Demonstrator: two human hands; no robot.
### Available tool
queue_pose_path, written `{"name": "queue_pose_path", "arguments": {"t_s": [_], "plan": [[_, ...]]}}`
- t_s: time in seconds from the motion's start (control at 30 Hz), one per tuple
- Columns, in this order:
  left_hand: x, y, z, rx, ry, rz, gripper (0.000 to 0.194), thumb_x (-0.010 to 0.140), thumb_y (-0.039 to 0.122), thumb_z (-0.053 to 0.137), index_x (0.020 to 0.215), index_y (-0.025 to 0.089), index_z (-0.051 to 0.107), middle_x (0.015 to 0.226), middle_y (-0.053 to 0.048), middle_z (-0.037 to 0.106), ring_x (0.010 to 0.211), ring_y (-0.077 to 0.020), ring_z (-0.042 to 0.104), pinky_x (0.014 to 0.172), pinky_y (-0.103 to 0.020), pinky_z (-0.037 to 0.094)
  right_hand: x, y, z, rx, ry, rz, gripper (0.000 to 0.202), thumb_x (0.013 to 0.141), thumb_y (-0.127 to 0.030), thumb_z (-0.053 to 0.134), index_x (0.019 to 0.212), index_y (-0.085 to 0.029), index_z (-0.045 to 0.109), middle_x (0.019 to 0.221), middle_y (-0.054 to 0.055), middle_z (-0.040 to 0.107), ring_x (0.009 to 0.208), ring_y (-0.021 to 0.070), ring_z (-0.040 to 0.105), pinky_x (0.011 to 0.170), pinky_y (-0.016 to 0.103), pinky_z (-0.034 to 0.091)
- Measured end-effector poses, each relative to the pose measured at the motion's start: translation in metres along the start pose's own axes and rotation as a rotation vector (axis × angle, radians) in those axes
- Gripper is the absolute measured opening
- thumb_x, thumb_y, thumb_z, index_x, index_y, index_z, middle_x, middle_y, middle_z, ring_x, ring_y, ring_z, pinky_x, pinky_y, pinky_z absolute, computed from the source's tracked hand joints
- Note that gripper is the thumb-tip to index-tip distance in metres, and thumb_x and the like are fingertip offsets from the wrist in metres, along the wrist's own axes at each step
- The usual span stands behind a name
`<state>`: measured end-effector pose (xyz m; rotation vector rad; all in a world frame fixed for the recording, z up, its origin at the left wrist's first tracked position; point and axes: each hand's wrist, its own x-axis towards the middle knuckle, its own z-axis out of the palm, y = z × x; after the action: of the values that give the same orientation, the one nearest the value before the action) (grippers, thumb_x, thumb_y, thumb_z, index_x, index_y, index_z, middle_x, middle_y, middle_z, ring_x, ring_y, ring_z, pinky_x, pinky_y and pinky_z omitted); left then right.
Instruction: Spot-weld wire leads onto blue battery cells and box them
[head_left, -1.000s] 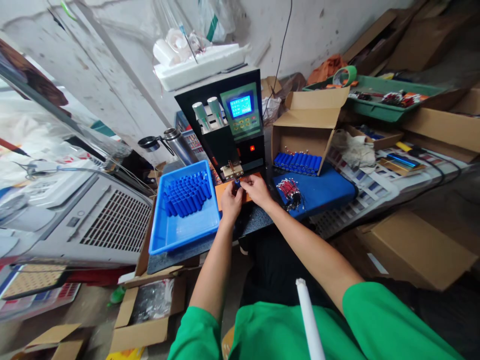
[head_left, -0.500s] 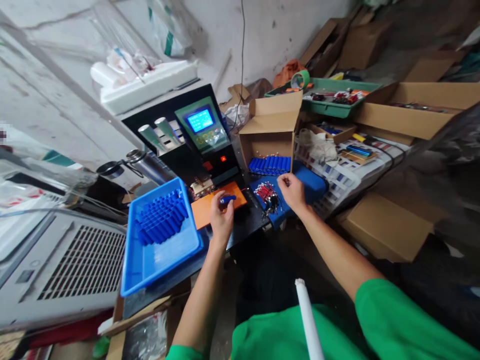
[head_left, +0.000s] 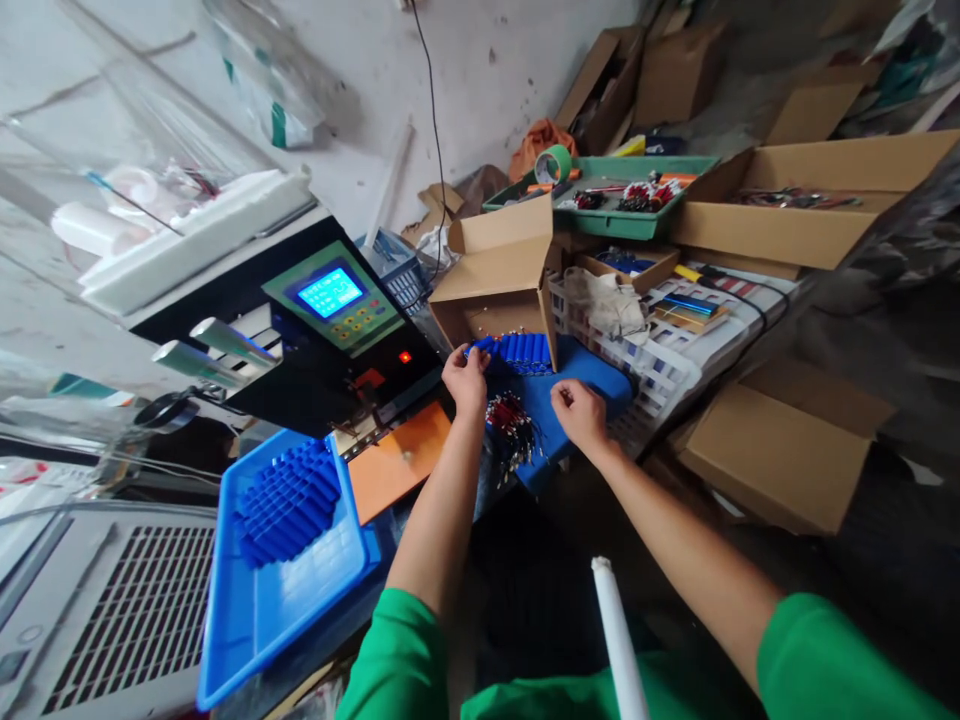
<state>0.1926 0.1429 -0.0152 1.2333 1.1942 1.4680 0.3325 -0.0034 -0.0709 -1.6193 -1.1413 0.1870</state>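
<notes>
My left hand (head_left: 466, 380) is closed on a blue cylindrical battery cell (head_left: 482, 347), at the front left of an upright cardboard box (head_left: 491, 275). Beside that cell, a row of blue cells (head_left: 527, 350) lies in the box opening. To the right, my right hand (head_left: 579, 412) hovers over a blue padded surface (head_left: 592, 375) with its fingers curled together; whatever they hold is hidden. Between my hands lies a bundle of short red and black wires (head_left: 511, 430) with pale ends.
A blue tray (head_left: 300, 600) holding many blue cells (head_left: 289, 505) stands at left. Behind it is a black machine (head_left: 315, 390) with a lit screen (head_left: 330, 292) and an orange plate (head_left: 397, 460). A green tray (head_left: 607, 222) and a white basket (head_left: 660, 375) are at right.
My left hand has carried the blue cell from above the orange plate, forward and right to the cardboard box. My right hand stays near the wires, fingers still curled. The view has shifted.
</notes>
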Motion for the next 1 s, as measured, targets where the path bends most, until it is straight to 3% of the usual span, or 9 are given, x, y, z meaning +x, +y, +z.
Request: {"name": "queue_pose_path", "arguments": {"t_s": [0.23, 0.37, 0.5, 0.57, 0.67, 0.77, 0.9, 1.0], "plan": [[-0.001, -0.019, 0.022, 0.133, 0.199, -0.094, 0.026, 0.073, 0.031, 0.08, 0.082, 0.013, 0.063, 0.071, 0.0, 0.062, 0.063, -0.0111, 0.059, 0.068, -0.028, 0.052, 0.0, -0.001, -0.001, -0.015, -0.002, -0.038, 0.019, 0.091, -0.03, 0.051, 0.083, -0.022, 0.065, 0.082, 0.008, 0.073, 0.076, 0.0209, 0.066, 0.076, 0.032, 0.05], [-0.003, -0.024, 0.017, 0.228, 0.11, -0.061, 0.026, 0.074, 0.033, 0.078, 0.066, 0.015, 0.061, 0.064, 0.002, 0.058, 0.062, -0.0104, 0.054, 0.067, -0.025, 0.046, 0.0, 0.0, 0.0, -0.032, -0.011, -0.043, 0.017, 0.091, -0.027, 0.051, 0.083, -0.022, 0.065, 0.082, 0.008, 0.073, 0.076, 0.0207, 0.065, 0.076, 0.032, 0.049], [0.0, -0.024, 0.011, 0.3, 0.033, -0.023, 0.042, 0.081, 0.045, 0.069, 0.054, 0.018, 0.052, 0.052, 0.004, 0.044, 0.059, -0.0117, 0.049, 0.062, -0.024, 0.04, 0.001, 0.002, 0.001, -0.05, -0.006, -0.05, 0.016, 0.09, -0.026, 0.052, 0.083, -0.022, 0.065, 0.082, 0.008, 0.072, 0.075, 0.0208, 0.064, 0.075, 0.032, 0.048], [0.001, -0.024, 0.01, 0.281, 0.019, -0.045, 0.04, 0.081, 0.049, 0.069, 0.061, 0.017, 0.056, 0.055, 0.004, 0.046, 0.06, -0.0118, 0.05, 0.062, -0.024, 0.041, 0.001, 0.003, 0.002, -0.065, -0.006, -0.048, 0.016, 0.09, -0.026, 0.052, 0.083, -0.022, 0.065, 0.082, 0.008, 0.072, 0.075, 0.0209, 0.064, 0.075, 0.032, 0.048], [-0.004, -0.023, 0.008, 0.196, 0.05, -0.132, 0.039, 0.083, 0.054, 0.066, 0.088, 0.015, 0.063, 0.067, 0.002, 0.055, 0.059, -0.011, 0.052, 0.062, -0.025, 0.046, 0.001, 0.004, 0.002, -0.088, -0.005, -0.048, 0.015, 0.089, -0.024, 0.052, 0.082, -0.022, 0.065, 0.081, 0.008, 0.072, 0.075, 0.0212, 0.064, 0.075, 0.032, 0.048], [-0.015, -0.019, -0.001, 0.181, 0.093, -0.164, 0.039, 0.088, 0.049, 0.063, 0.106, 0.015, 0.061, 0.083, -0.004, 0.062, 0.068, -0.0132, 0.061, 0.066, -0.028, 0.052, 0.002, 0.005, 0.002, -0.105, -0.006, -0.053, 0.015, 0.089, -0.023, 0.052, 0.082, -0.021, 0.066, 0.081, 0.008, 0.071, 0.076, 0.0211, 0.064, 0.075, 0.031, 0.047], [-0.038, 0.001, -0.022, 0.272, 0.054, 0.04, 0.031, 0.086, 0.033, 0.066, 0.112, 0.016, 0.064, 0.111, -0.013, 0.069, 0.103, -0.0209, 0.067, 0.093, -0.036, 0.055, 0.002, 0.007, 0.002, -0.138, -0.014, -0.046, 0.015, 0.089, -0.023, 0.052, 0.083, -0.021, 0.066, 0.083, 0.008, 0.072, 0.078, 0.0214, 0.064, 0.075, 0.031, 0.047], [-0.063, 0.029, -0.044, 0.281, -0.094, 0.163, 0.03, 0.088, 0.031, 0.065, 0.113, 0.016, 0.066, 0.114, -0.013, 0.071, 0.105, -0.0221, 0.068, 0.098, -0.038, 0.054, 0.003, 0.008, 0.001, -0.162, -0.024, -0.045, 0.016, 0.088, -0.023, 0.052, 0.084, -0.021, 0.067, 0.085, 0.009, 0.073, 0.08, 0.022, 0.065, 0.076, 0.031, 0.047]]}}
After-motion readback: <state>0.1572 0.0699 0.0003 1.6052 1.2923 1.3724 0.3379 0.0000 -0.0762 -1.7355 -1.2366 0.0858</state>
